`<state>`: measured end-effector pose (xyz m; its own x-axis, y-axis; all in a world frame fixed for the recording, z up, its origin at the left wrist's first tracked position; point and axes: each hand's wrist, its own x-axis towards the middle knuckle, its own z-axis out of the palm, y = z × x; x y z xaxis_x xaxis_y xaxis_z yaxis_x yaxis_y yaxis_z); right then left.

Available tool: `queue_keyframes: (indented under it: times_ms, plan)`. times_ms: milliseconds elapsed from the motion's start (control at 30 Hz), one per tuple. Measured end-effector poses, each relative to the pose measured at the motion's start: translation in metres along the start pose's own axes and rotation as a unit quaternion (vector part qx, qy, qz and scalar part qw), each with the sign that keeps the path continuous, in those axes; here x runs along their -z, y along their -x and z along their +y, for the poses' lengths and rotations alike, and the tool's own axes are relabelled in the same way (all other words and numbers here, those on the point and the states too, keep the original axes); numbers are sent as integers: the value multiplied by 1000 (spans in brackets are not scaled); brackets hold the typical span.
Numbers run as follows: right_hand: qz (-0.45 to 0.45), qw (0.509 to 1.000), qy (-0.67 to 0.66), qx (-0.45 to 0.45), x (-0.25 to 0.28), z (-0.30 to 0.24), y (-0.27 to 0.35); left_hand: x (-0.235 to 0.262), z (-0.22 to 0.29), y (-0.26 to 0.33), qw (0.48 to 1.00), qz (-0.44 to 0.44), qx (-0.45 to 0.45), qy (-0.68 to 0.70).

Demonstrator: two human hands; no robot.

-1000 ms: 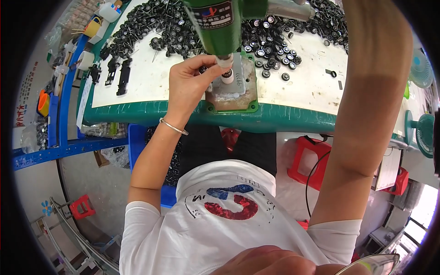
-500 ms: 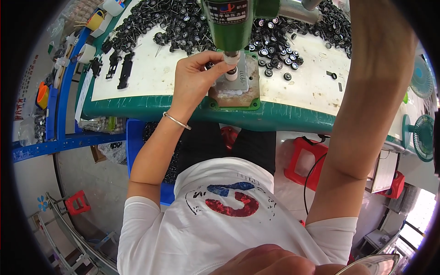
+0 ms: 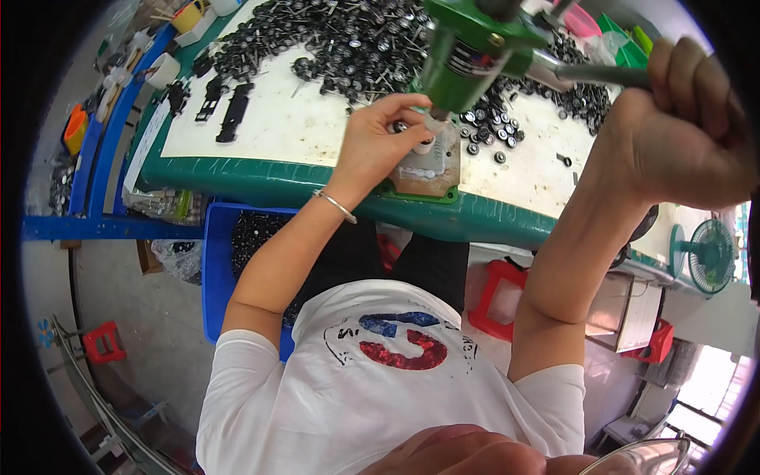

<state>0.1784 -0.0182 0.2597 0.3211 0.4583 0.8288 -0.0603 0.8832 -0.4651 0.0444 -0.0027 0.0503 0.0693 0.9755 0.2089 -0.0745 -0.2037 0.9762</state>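
A green hand press stands at the table's near edge, on a base plate with a pale metal block. My left hand is at its ram, thumb and forefinger closed around the white piece at the ram's tip. A small black wheel shows between these fingers; the rest of what they hold is hidden. At the upper right, my right hand is wrapped in a fist around the press's metal lever.
Behind the press lies a big heap of small black wheels with metal axles. Loose wheels lie right of it. Black chassis parts lie at the left. A blue bin stands below the table edge, a green fan at the right.
My right hand has come down into view with the lever; before, only its forearm showed. My left hand stays at the ram. The whole view has shifted and tilted a little.
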Motion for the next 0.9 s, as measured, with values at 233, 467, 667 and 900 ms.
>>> queue_keyframes:
  times_ms: [233,467,667,900]
  plan:
    - [-37,998,-18,39,26,9,-16,-8,-10,5,999,12,-34,17]
    - [-10,992,-7,-127,11,52,-65,-2,-23,0,994,29,-42,98]
    - [-142,934,-139,-298,83,145,-141,58,-43,-19,822,151,178,519]
    - [-153,969,68,-183,60,115,-94,117,-49,-28,961,38,199,187]
